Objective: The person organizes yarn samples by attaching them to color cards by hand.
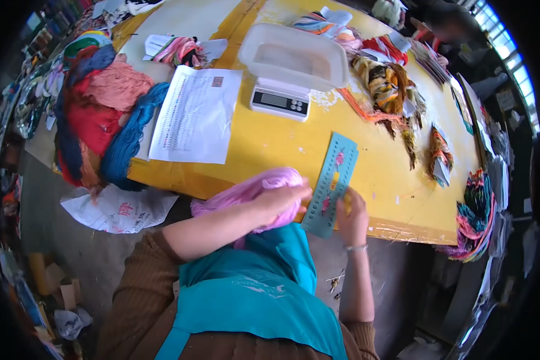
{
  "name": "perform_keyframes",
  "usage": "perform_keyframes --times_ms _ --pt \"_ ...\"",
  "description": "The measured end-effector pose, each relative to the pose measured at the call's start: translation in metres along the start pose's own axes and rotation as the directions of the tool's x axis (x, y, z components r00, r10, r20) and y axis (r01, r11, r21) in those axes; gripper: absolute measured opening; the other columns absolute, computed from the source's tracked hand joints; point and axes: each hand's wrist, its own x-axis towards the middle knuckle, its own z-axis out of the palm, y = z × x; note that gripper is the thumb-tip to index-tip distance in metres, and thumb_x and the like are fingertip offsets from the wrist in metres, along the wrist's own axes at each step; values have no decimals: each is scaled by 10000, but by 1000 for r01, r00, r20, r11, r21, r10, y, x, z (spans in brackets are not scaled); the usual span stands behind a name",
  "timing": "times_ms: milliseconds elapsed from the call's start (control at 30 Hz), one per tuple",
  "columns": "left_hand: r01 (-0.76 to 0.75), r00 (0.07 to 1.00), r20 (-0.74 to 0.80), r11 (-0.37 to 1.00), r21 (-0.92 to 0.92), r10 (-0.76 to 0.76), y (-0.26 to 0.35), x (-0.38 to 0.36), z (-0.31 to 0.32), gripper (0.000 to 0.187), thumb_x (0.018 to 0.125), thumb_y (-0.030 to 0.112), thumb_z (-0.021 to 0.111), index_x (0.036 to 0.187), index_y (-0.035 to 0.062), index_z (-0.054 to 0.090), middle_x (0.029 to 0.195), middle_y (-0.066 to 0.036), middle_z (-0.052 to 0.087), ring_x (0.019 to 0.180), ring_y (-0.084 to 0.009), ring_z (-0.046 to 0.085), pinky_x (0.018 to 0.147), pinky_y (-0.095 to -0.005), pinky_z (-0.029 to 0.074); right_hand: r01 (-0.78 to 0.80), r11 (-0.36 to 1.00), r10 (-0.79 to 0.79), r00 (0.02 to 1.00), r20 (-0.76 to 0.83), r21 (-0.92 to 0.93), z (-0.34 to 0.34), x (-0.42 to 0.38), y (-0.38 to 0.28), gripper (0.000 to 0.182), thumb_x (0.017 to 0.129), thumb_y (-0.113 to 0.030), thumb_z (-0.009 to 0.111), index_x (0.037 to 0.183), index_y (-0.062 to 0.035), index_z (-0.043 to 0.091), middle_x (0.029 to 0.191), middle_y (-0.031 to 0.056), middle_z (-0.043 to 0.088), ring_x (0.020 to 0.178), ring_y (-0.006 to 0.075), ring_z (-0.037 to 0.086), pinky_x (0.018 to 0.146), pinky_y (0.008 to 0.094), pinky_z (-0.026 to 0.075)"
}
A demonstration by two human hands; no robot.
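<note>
Pink skein, softly looped, clamped in left hand, right hand at flat teal card, grip unclear.

Pink yarn, teal card with rows of holes, yellow tabletop, turquoise apron

Bright, cool daylight from windows upper right — soft glare on yellow tabletop, fisheye edges bent and black-rimmed, right hand slightly blurred.
</note>
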Motion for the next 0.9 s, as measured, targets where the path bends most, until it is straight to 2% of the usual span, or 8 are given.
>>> perform_keyframes --times_ms 67,167,200,300,433,500,733,900 --pt "10 998 64 1000 1 -10 -12 1 8 447 961 292 513 1307 16 447 1234 -89 535 1144 -174 508 812 -306 511 74 989 -77 997 -14 -126 8 -17 -23 429 813 -144 637 1199 22 548 1251 204 555 1182 364 489 988 455 390" --pt "44 997 64 999 10 -45 -27 2 19 384 958 296 499 1228 23 506 1153 -118 568 1017 -168 565 778 -296 507 50 992 -54 998 -34 -114 17 -26 -34 448 797 -138 648 1198 31 544 1278 212 534 1185 373 475 998 465 380" --pt "3 1000 5 1000 -7 -3 -26 -5 26 340 952 310 504 1161 44 542 1046 -116 607 874 -175 598 702 -293 509 28 992 -35 998 -52 -125 17 -27 -37 447 795 -130 647 1198 34 543 1277 215 534 1175 381 479 994 463 384" --pt "267 962 -31 961 -71 -270 -10 -25 31 227 951 223 520 1093 52 568 971 -71 597 859 -153 602 656 -305 514 50 991 -56 997 -46 -127 17 -28 -37 444 791 -116 648 1191 44 543 1270 218 538 1161 395 484 983 463 395" --pt "136 989 -47 981 -138 -143 -29 -19 33 221 946 217 520 1061 37 579 885 -91 613 749 -150 594 624 -293 508 66 994 -69 997 -37 -86 18 -31 -42 420 791 -104 647 1169 52 554 1243 225 555 1137 398 499 960 458 412" --pt "177 978 -103 983 -58 -182 -23 -25 36 209 946 219 522 1016 34 589 841 -95 610 700 -151 587 602 -280 499 76 994 -78 997 -29 -78 17 -32 -48 410 795 -101 642 1165 54 556 1238 225 559 1130 398 503 955 455 415" --pt "78 983 -182 973 217 -38 -24 -22 39 275 950 290 515 930 29 598 739 -76 607 607 -136 553 538 -269 456 61 998 -61 997 -43 2 12 -30 -49 362 818 -100 627 1144 48 574 1153 217 609 1065 383 549 926 439 435" --pt "80 981 -182 996 43 -71 -33 -5 36 287 932 309 552 897 33 618 694 -63 606 552 -123 522 515 -265 426 -72 997 70 996 45 40 2 -27 -45 377 829 -100 639 1170 44 571 1127 211 625 1049 343 581 881 406 470"
